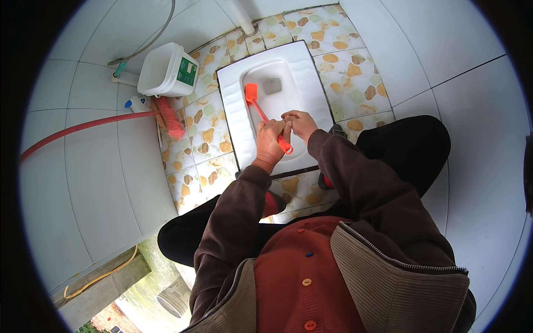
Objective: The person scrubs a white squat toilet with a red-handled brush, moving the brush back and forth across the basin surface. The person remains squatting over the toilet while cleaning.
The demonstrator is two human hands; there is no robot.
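Note:
An orange toilet brush [260, 110] slants over the white ceramic squat toilet [233, 104]. Its head rests at or just above the left side of the basin, near the drain opening. My left hand [270, 139] is wrapped around the handle, whose looped end sticks out below the fist. My right hand [301, 124] is right beside it, fingers bent and touching or almost touching the left hand's fingers. Whether the right fingers grip anything is hidden.
A white plastic bucket [158, 70] stands by the left wall, with a pink broom [170, 118] and a white bottle [136, 104] next to it. A grey hose [156, 35] hangs above. A white pipe [245, 21] rises behind the toilet. Tiled walls are close on both sides.

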